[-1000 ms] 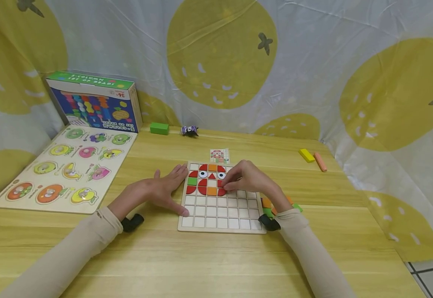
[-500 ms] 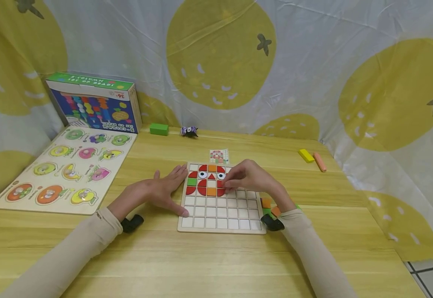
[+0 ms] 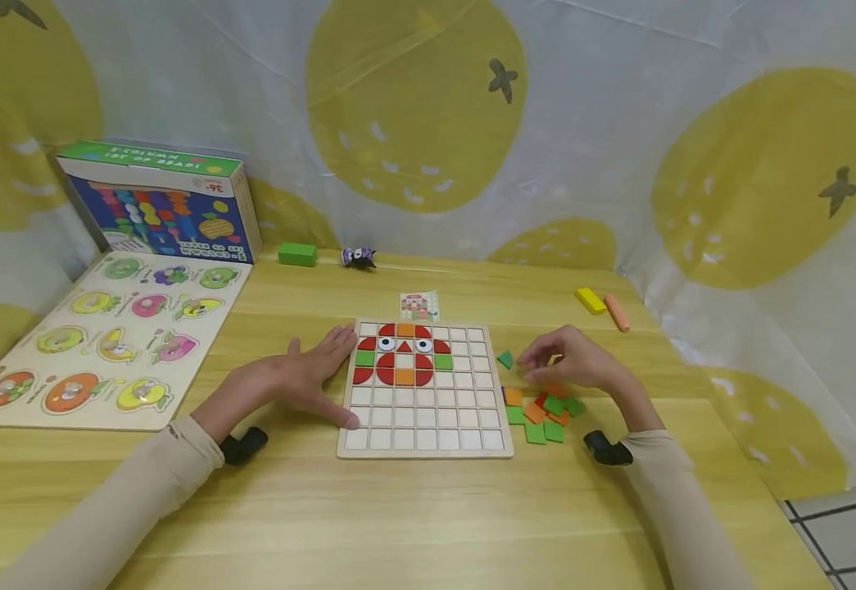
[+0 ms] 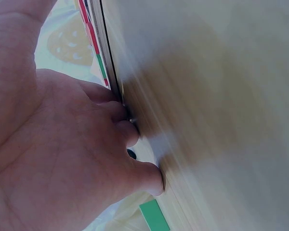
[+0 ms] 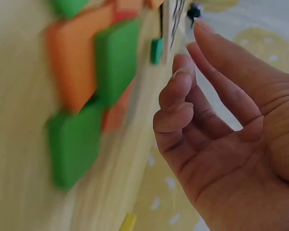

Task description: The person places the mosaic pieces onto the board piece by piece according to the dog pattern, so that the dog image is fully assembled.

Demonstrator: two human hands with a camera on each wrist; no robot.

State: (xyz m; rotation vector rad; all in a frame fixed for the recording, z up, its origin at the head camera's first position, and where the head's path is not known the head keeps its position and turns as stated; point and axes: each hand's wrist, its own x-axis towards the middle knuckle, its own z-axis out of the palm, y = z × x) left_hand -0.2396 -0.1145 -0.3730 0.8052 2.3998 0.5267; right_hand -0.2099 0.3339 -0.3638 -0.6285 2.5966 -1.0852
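One left hand (image 3: 302, 378) at the wooden grid board (image 3: 425, 447), one right hand (image 3: 582, 360) by the loose tiles (image 3: 535, 433)

Nearest you, your beige sleeves (image 3: 693, 508) reach over the wood-grain table (image 3: 369, 524), and black straps (image 3: 608, 448) circle both wrists. Your left hand lies along the board's left side, fingers spread wide and fairly straight, thumb at the lower-left edge.

The board lies flat in front of you. Its lower rows are bare; on its upper part, red curved tiles (image 3: 386, 374), orange squares (image 3: 404, 376), green squares (image 3: 442, 361), a red triangle (image 3: 404, 347) and two eye tiles (image 3: 387, 344) make a face. Just right of it, the loose tiles overlap in a green, orange and red pile. Your right hand hovers at the pile's far side, fingers loosely curved, with a narrow gap between thumb and forefinger. A dark-green triangle (image 3: 504, 359) lies between that hand and the board.

Just past the board, you have a small pattern card (image 3: 418, 306). Farther right, a yellow block (image 3: 591, 300) lies beside a coral block (image 3: 617, 313). To your left is a fruit puzzle board (image 3: 180, 375), with a bead-set box (image 3: 169, 205) standing at its far end; near the box are a green block (image 3: 297, 255) and a small purple-and-black figure (image 3: 357, 258). A fruit-print curtain (image 3: 413, 98) hangs behind everything.
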